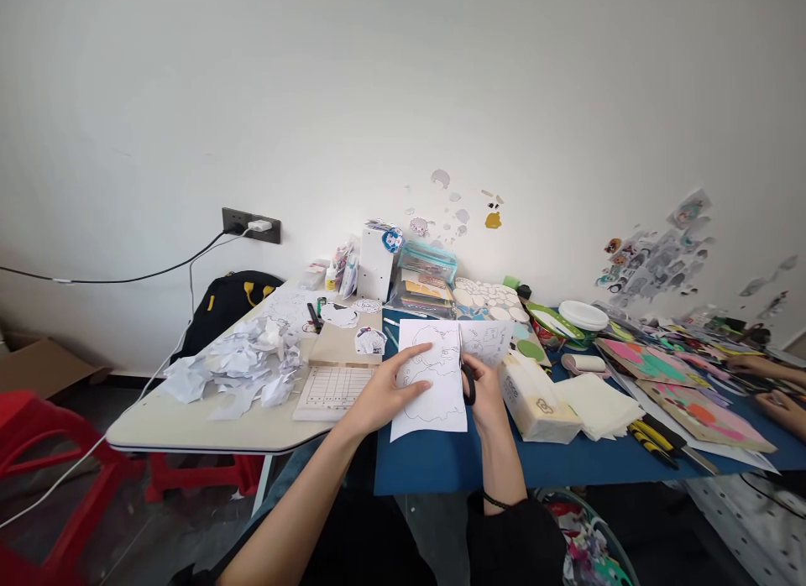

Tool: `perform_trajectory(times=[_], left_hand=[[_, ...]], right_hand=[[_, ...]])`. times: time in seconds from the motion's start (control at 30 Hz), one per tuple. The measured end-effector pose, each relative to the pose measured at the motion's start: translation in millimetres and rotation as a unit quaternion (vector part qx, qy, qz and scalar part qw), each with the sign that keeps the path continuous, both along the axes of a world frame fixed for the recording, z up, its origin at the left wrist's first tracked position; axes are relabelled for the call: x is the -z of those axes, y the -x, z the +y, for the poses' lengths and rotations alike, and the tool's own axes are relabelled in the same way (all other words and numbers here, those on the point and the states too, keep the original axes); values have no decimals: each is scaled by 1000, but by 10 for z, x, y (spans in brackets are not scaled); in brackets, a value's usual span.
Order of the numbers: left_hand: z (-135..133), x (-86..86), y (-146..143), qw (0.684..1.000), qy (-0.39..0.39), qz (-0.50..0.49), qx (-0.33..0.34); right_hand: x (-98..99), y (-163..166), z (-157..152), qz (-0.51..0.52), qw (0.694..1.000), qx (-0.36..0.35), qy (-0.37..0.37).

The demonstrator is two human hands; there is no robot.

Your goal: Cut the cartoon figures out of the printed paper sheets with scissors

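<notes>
My left hand (385,391) holds a white sheet with a black line drawing (434,380), thumb on top and fingers underneath, just above the blue table (453,460). To its right, my right hand (486,393) is closed on black-handled scissors (467,376), whose blades point up into the sheet's right side. The part of the sheet right of the blades (488,341) bends away.
A heap of crumpled paper scraps (236,366) lies on the white table (189,422) at left, beside a gridded sheet (332,391). A tissue box (535,399), paper stack (598,405) and coloured boards (698,405) lie at right. Another person's hands (765,384) show far right. Red stools (38,477) stand below left.
</notes>
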State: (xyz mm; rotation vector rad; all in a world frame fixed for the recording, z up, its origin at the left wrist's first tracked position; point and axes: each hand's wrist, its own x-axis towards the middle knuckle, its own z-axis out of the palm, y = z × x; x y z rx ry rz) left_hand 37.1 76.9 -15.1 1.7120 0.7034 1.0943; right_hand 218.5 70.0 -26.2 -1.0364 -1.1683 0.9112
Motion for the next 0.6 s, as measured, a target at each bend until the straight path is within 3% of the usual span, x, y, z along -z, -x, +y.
perform_trajectory(times=[0.6], left_hand=[[165,38,102,999,33,3,-14]], right_hand=[[-112,-1,114,-41,997,-61,35]])
